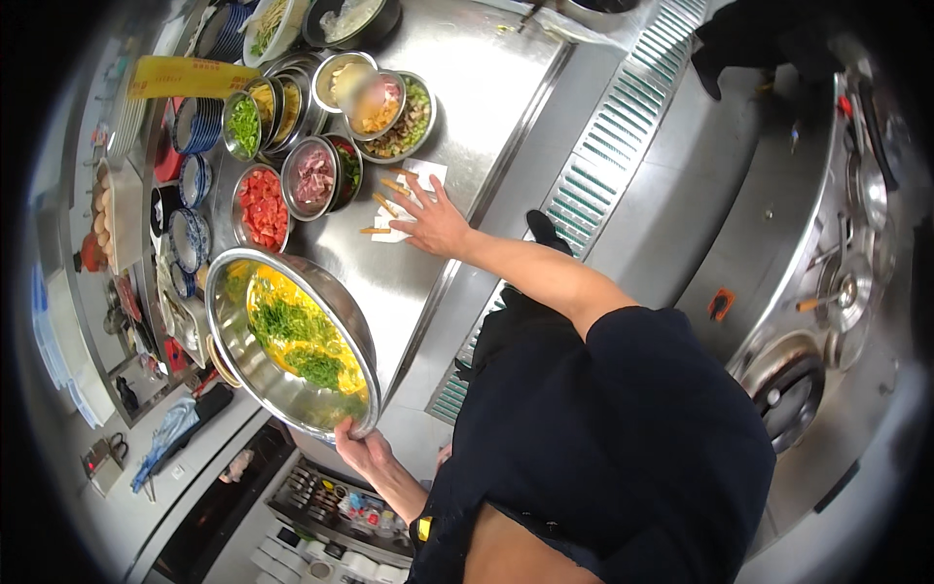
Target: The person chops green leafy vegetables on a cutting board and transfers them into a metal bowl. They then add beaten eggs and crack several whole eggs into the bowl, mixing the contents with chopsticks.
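My left hand (365, 447) grips the near rim of a large steel bowl (365, 321), which is tilted. Beaten egg (281, 292) and chopped green herbs (315, 367) lie in the bowl. With fingers spread, my right hand (436, 223) is over white paper slips (430, 171) on the steel worktop (343, 255). Several wooden clothes pegs (395, 187) are on the slips beside its fingertips; whether the palm touches the worktop cannot be told. To the left of that hand are a steel bowl of raw meat (314, 175) and one of chopped tomato (263, 208).
Bowls of diced vegetables (417, 117) and green pieces (243, 125) stand farther along the worktop. Blue-patterned bowls (190, 241) and an egg carton (125, 212) are beyond. A slotted floor drain (576, 197) runs behind the worktop edge. A person's dark-clothed leg (711, 69) shows at upper right.
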`<state>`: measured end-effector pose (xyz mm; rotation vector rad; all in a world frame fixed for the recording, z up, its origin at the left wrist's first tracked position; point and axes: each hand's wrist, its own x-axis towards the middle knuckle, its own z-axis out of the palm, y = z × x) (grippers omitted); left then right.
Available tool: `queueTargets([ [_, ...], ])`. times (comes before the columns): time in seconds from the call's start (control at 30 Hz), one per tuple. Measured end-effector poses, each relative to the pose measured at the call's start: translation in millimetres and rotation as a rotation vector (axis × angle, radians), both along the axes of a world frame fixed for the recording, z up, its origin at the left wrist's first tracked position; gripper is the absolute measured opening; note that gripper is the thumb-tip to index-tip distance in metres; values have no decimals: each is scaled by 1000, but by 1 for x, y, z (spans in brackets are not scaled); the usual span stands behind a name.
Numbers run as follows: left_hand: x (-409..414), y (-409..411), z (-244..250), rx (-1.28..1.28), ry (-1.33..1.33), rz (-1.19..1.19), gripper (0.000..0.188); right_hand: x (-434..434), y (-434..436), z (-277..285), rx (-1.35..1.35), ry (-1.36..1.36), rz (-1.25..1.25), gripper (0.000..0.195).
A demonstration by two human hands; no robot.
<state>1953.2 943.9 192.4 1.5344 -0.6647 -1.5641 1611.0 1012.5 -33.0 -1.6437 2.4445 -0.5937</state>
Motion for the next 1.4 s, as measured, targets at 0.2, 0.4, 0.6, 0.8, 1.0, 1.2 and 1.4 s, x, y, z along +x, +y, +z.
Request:
queueTargets([
  [0.2,-11,45,-16,172,-18,80,27,-74,51,1,12,121,-84,50],
  [0.4,-61,89,-31,282,-58,168,29,-176,95,6,102,219,-168,47],
  [0.6,-55,89,-92,263,-139,119,38,-240,75,7,57,121,-270,50],
  [0.8,-32,79,-166,264,-153,67,34,-251,87,27,-359,187,-311,54],
  [1.0,-36,60,-178,207,-77,-11,25,-338,121,41,-87,268,-525,61],
  [1.2,-62,25,-139,177,74,70,35,-379,123,27,0,308,-303,15],
  [1.4,-57,30,-139,132,-409,74,30,-351,136,113,-327,354,-190,15],
])
